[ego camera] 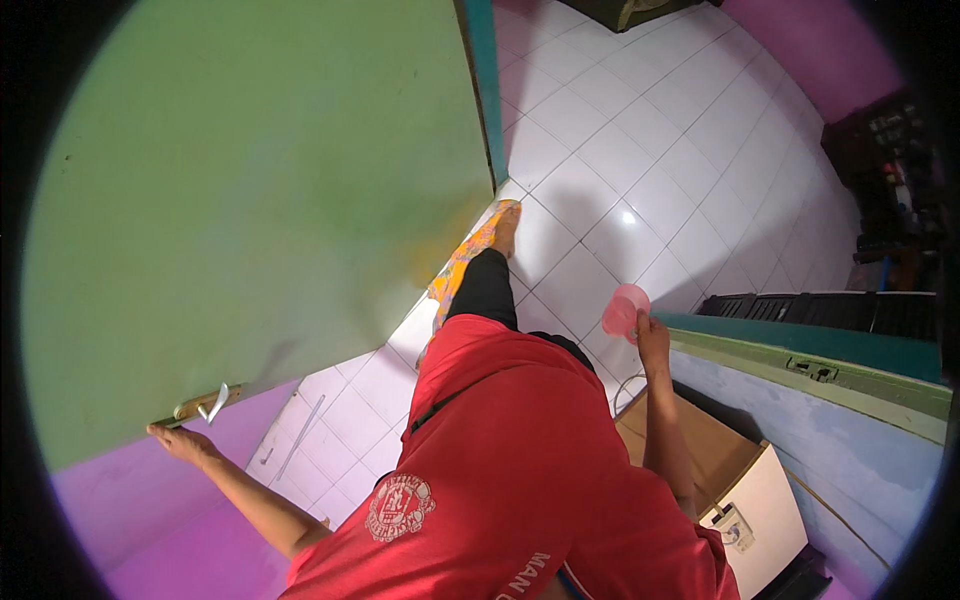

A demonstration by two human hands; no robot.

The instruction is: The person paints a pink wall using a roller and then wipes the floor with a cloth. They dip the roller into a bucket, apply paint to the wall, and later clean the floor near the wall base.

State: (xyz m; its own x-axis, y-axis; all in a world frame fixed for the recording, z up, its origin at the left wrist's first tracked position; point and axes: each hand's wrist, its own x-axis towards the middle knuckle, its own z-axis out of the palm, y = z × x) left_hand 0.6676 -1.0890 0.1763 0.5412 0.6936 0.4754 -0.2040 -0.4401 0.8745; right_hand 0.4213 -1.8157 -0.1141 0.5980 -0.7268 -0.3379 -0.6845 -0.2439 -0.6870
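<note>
My left hand (184, 444) grips the free edge of a green door (255, 195), just beside its metal lever handle (214, 405). The door stands ajar on my left. My right hand (651, 341) holds a pink translucent plastic cup (622, 311) by its side, near the door frame (802, 367). The cup is tilted and its contents cannot be made out. One bare foot (508, 225) is on the threshold, against an orange patterned cloth (457, 262) lying along the foot of the door.
White floor tiles (637, 142) stretch through the doorway. On the right, a brown-topped box-like cabinet (694, 435) with a socket (735, 529) on its pale side stands by the wall. A thin rod (301, 436) lies on the floor at left. A dark cluttered shelf (885, 172) is at far right.
</note>
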